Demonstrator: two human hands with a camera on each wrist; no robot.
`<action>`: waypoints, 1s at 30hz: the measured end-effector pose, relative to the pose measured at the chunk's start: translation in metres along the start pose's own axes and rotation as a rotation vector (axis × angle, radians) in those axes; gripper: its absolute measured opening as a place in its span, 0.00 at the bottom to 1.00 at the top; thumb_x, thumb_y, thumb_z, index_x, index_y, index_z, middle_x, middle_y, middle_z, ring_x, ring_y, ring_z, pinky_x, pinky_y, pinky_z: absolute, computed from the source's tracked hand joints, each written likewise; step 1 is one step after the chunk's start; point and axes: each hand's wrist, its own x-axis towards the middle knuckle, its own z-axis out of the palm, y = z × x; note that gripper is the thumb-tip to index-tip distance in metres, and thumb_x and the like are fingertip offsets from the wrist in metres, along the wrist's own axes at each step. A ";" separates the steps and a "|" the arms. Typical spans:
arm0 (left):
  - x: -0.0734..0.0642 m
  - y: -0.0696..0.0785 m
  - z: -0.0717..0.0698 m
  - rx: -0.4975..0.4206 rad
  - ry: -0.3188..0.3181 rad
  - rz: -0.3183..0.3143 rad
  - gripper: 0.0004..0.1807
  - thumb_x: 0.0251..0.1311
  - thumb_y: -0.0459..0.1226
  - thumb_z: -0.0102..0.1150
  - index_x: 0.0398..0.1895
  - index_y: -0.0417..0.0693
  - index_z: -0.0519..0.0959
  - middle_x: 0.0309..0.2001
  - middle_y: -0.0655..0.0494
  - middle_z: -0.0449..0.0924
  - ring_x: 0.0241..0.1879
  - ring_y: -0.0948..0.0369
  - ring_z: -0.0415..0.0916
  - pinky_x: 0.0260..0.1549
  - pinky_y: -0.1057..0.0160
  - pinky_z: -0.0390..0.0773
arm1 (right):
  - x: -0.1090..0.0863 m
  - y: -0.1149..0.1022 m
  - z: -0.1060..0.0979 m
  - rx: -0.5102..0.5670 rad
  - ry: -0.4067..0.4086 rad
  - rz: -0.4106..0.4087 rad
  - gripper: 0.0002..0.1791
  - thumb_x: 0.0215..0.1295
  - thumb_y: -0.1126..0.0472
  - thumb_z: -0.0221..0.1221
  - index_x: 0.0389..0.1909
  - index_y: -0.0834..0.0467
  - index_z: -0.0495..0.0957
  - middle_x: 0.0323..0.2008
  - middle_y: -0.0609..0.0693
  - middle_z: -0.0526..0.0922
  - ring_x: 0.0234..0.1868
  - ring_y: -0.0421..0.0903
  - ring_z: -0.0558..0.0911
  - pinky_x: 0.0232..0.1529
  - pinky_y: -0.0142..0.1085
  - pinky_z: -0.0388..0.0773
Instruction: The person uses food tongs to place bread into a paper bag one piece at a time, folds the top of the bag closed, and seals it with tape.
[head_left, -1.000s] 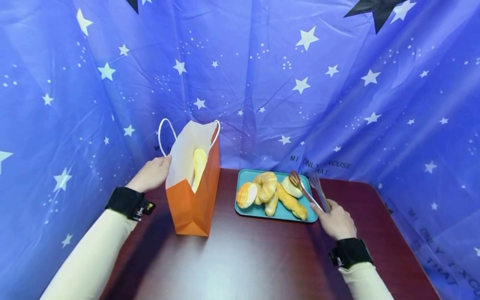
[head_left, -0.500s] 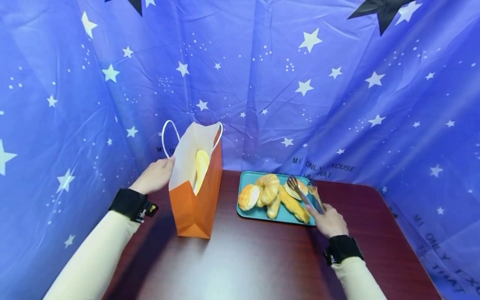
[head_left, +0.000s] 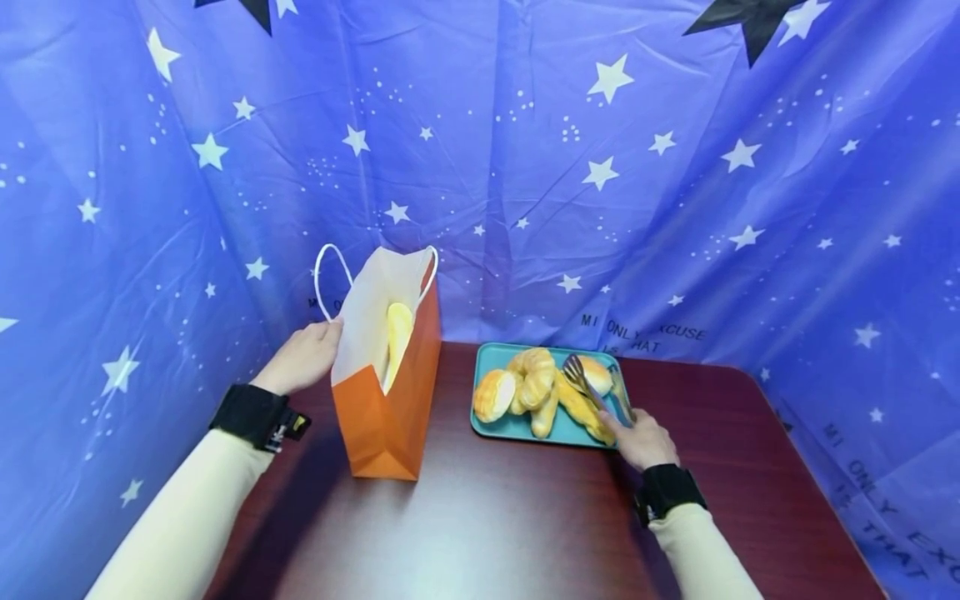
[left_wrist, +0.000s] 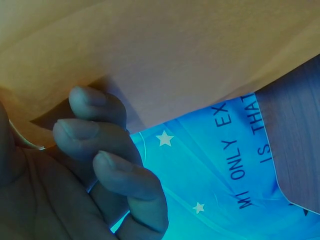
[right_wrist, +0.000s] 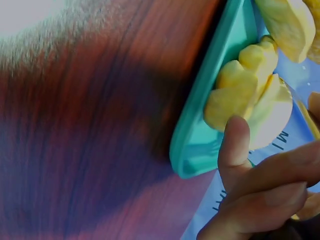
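Observation:
My left hand (head_left: 303, 354) grips the side rim of an upright orange paper bag (head_left: 390, 433) with white handles. In the left wrist view its fingers curl beside the bag's wall (left_wrist: 200, 60). A long yellow bread (head_left: 400, 325) leans inside the bag. My right hand (head_left: 643, 440) holds brown slotted tongs (head_left: 587, 387) over the right end of a teal tray (head_left: 487, 427). The tongs' two arms stand apart, one on each side of a round bun (head_left: 597, 372). In the right wrist view, fingers lie close to a twisted bread (right_wrist: 235, 95).
Also on the tray are a cut bun (head_left: 493, 396), a croissant (head_left: 534, 375), a finger-shaped roll (head_left: 544, 417) and a twisted bread (head_left: 577, 408). The dark red table (head_left: 510, 517) backs onto a blue starry curtain (head_left: 480, 167).
My right hand has moved left with the tongs, bringing their heads from the tray's right edge to both sides of the round bun. The left hand stays on the bag.

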 end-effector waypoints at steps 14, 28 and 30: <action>-0.002 0.001 0.001 -0.011 0.013 0.014 0.41 0.83 0.53 0.16 0.71 0.28 0.69 0.67 0.25 0.71 0.69 0.32 0.68 0.69 0.34 0.67 | -0.003 0.003 0.001 -0.030 0.021 -0.035 0.46 0.74 0.29 0.49 0.78 0.59 0.63 0.68 0.72 0.72 0.65 0.76 0.73 0.58 0.67 0.75; -0.004 0.000 0.001 -0.024 0.010 0.018 0.40 0.84 0.52 0.17 0.72 0.28 0.67 0.68 0.25 0.70 0.69 0.32 0.68 0.70 0.34 0.67 | -0.006 0.006 -0.004 -0.019 0.039 -0.040 0.47 0.71 0.25 0.48 0.77 0.56 0.65 0.67 0.70 0.74 0.63 0.76 0.75 0.54 0.66 0.76; -0.004 0.000 0.001 -0.025 0.010 0.019 0.39 0.84 0.52 0.18 0.72 0.28 0.67 0.69 0.25 0.70 0.70 0.32 0.67 0.70 0.34 0.67 | -0.007 0.005 -0.006 -0.022 0.042 -0.043 0.48 0.71 0.25 0.48 0.77 0.56 0.64 0.68 0.70 0.74 0.64 0.76 0.75 0.55 0.66 0.76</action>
